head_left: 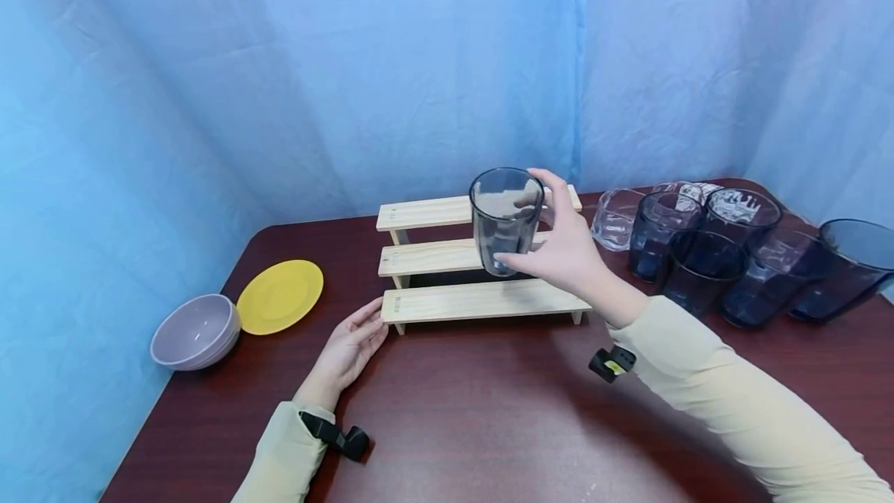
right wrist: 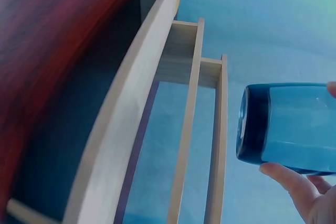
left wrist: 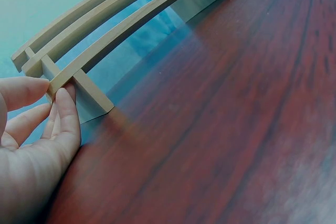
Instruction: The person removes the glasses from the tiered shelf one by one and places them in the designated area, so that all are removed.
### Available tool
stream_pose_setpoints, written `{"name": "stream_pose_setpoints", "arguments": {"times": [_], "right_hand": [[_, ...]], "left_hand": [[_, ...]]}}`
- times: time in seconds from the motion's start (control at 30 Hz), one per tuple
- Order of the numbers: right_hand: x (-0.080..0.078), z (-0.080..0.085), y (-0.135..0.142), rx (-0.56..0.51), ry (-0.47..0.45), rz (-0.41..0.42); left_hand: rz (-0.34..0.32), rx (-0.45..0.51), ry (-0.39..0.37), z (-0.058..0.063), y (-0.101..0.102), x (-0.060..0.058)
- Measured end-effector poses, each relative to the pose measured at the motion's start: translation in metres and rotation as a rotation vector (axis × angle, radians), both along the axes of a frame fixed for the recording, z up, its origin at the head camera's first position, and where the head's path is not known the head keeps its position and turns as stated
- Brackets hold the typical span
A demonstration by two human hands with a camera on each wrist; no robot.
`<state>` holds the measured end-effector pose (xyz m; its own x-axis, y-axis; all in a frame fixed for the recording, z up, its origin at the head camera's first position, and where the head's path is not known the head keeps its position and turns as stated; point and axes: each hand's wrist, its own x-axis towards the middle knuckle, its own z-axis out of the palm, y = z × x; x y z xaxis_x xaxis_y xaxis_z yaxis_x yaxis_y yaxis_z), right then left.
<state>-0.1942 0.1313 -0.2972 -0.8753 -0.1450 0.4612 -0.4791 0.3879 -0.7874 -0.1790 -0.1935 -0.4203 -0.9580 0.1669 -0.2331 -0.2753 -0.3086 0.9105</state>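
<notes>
A smoky grey drinking glass hangs upright, rim up, before the upper steps of a three-tier wooden rack. My right hand grips it from the right, thumb low and fingers up near the rim. The glass appears sideways in the right wrist view, its thick base toward the rack and apart from it. My left hand is at the left end of the rack's lowest step. In the left wrist view, thumb and fingers pinch the end of that board.
Several dark glasses stand crowded at the right, with clear glassware behind them. A yellow plate and a lilac bowl lie at the left on the dark red table. Blue curtains hang behind.
</notes>
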Motion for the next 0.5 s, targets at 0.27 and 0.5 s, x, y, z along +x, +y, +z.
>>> {"name": "stream_pose_setpoints", "arguments": {"times": [0.27, 0.5], "right_hand": [[0.016, -0.014, 0.037, 0.076, 0.019, 0.049], [0.03, -0.02, 0.064, 0.275, 0.026, -0.104]], "left_hand": [[0.022, -0.028, -0.008, 0.0, -0.003, 0.003], [0.012, -0.025, -0.007, 0.001, -0.003, 0.003]]}}
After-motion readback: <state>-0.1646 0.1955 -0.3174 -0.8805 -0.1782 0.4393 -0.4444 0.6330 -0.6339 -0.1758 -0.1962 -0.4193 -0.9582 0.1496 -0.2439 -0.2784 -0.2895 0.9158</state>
